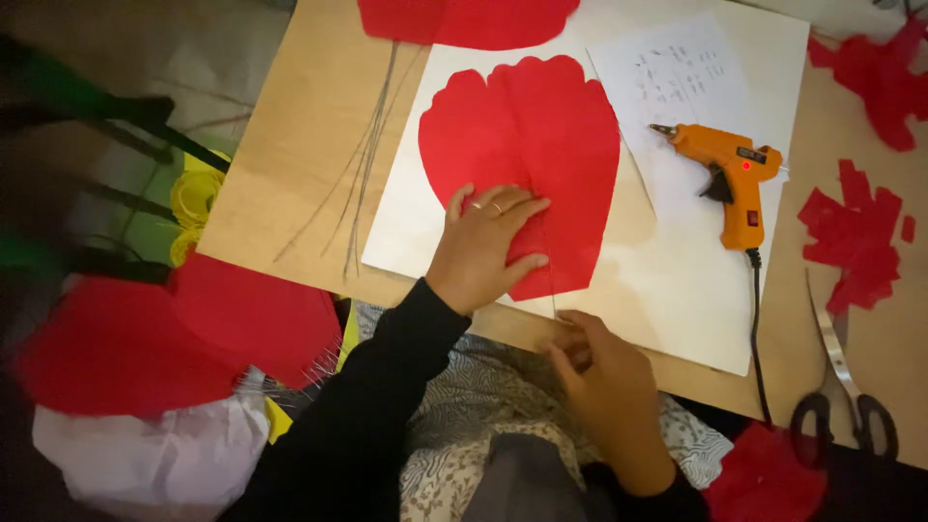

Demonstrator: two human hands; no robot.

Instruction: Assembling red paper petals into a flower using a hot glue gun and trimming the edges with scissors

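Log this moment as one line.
left hand: flat on red paper petal | right hand: pinching thin wire at table edge | glue gun: lying right of petal

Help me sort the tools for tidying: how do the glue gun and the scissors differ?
The orange glue gun lies on white paper, while the scissors lie on the bare wooden board. The glue gun trails a black cord and shows a red light; the scissors have metal blades and black handles. Both lie flat, untouched, right of the hands.

Orange glue gun (727, 174), scissors (843, 391), red scraps (854, 237), wire bundle (372, 145).
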